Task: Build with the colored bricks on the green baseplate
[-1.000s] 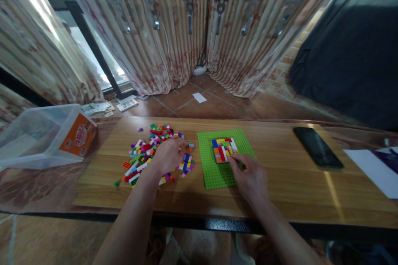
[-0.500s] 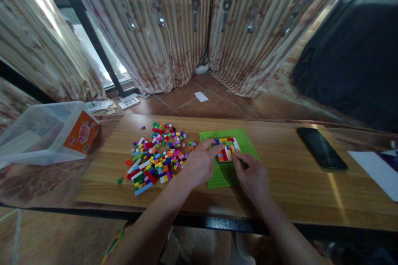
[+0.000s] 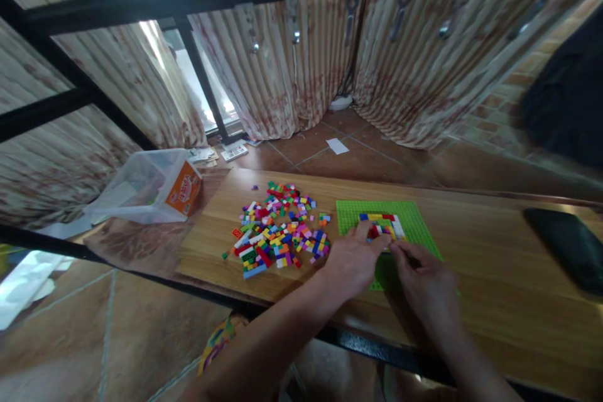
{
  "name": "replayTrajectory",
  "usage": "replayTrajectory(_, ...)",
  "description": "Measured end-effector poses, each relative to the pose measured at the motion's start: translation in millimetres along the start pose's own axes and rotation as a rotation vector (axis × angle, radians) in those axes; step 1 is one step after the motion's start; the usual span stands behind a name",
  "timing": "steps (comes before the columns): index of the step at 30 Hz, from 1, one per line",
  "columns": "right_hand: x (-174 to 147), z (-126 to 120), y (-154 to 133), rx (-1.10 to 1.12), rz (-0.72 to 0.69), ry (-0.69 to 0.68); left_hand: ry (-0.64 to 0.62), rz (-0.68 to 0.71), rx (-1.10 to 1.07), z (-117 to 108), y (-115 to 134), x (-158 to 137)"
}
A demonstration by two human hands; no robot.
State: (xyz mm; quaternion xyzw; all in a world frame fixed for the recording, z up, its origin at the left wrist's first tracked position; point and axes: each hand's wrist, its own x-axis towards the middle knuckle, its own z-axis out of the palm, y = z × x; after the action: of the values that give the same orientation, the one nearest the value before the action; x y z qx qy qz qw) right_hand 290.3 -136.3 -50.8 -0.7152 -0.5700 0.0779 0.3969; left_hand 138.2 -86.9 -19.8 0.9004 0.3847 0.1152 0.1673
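A green studded baseplate (image 3: 351, 208) lies on the wooden table, with a low block of coloured toy bricks (image 3: 397, 226) built on it. The block has blue, yellow, red and white pieces along its far and right edges. My left hand (image 3: 353, 259) reaches over its left and front part, with thumb and forefinger closed on the bricks. Its fingers hide part of the build. At the block's front right corner, my right hand (image 3: 426, 279) is closed in a pinch. What lies between those fingertips is too small and hidden to make out.
Left of the baseplate spreads a pile of loose toy bricks (image 3: 277, 235). Beyond the table's left end stands a clear plastic bin (image 3: 146, 188) with an orange label. A black phone (image 3: 563, 245) lies at the right. A dark metal bar (image 3: 353, 340) runs along the front edge.
My view has turned left and tilted, so the table appears further right and slanted. Both hands stay at the brick block; my left fingers now cover more of its front.
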Motion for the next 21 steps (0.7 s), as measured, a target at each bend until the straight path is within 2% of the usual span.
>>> replayTrajectory(8, -1, -1, 3, -0.046, 0.151, -0.065, 0.026, 0.027, -0.058, 8, -5, -4)
replayTrajectory(12, 2, -6, 1, -0.121, 0.220, -0.072, 0.066, 0.033, -0.125, 2, -11, -3)
replayTrajectory(14, 4, -10, -1, -0.153, 0.278, -0.065, 0.072, -0.014, -0.165, -12, -23, -3)
replayTrajectory(17, 8, -14, -2, -0.147, 0.338, -0.047, 0.073, -0.092, -0.251, -44, -55, -12)
replayTrajectory(21, 10, -13, -1, -0.140, 0.312, -0.029, 0.049, -0.290, -0.359, -96, -109, -51)
